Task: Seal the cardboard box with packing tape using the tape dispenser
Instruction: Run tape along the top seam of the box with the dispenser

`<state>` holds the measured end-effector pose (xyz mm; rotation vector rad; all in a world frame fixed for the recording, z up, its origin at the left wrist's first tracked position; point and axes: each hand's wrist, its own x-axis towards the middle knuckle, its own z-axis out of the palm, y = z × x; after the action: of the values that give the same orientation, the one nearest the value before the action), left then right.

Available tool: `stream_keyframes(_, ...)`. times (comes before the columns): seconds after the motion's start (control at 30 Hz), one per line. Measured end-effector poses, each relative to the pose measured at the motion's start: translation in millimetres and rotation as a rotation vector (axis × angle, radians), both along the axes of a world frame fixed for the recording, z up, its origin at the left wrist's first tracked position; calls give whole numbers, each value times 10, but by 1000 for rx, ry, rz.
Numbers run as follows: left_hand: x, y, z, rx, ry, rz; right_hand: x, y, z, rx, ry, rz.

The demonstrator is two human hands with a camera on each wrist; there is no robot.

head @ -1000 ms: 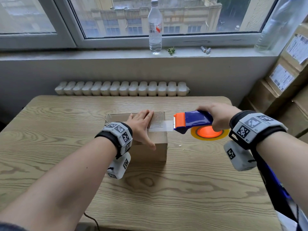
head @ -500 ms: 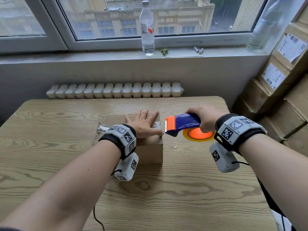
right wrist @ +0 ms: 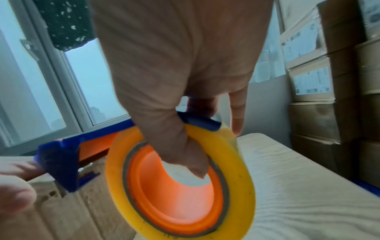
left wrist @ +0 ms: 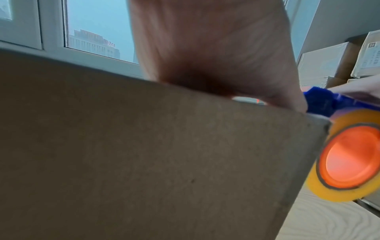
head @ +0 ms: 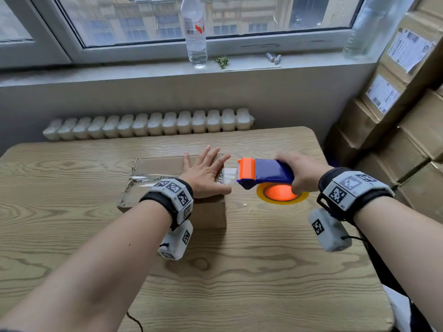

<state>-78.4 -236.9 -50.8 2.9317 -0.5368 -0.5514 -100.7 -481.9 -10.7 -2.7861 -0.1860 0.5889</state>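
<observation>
— What stays hidden at the centre of the frame?

— The left hand [head: 203,174], fingers spread flat, covers the right end of the cardboard box [head: 167,188] on the worktop [head: 239,271]; the seam beneath the palm cannot be made out. The right hand [head: 303,173] grips the tape dispenser [head: 266,173], thumb hooked into the tape roll [right wrist: 180,181], whose far side is hidden.

— And against half a second ago?

— The dispenser has drawn back right, baring a short strip of tape [head: 229,177] off the box's right edge.
</observation>
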Motion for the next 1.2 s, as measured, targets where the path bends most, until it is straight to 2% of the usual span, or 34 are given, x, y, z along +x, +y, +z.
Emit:
stream_keyframes(0.13, -31, 9, -10, -9, -12, 2, -29, -69, -72, 36, 28, -7)
stream_keyframes(0.33, 7, 12, -17, -28, -2, 12, -97, -257, -48, -95, -35, -54)
stream_keyframes(0.5, -21, -90, -29, -104, -61, 96, -59, 0, -192, -86, -83, -5)
stream_keyframes(0.63, -34, -133, -61, -100, -87, 122, -28, 137, -295, -219, -86, 3)
stream_keyframes(0.87, -68, -161, -60, -93, -98, 149, 78, 454, -320, -263, -160, 87)
stream_keyframes(1.0, -75, -174, -80, -70, -122, 155, 134, 496, -264, -275, -91, 107)
stream_keyframes(1.1, -86, -174, -80, -62, -125, 149, 152, 505, -221, -246, 41, 72)
stream_keyframes(1.2, -86, -179, -89, -47, -119, 144, 161, 547, -237, -300, 191, 56)
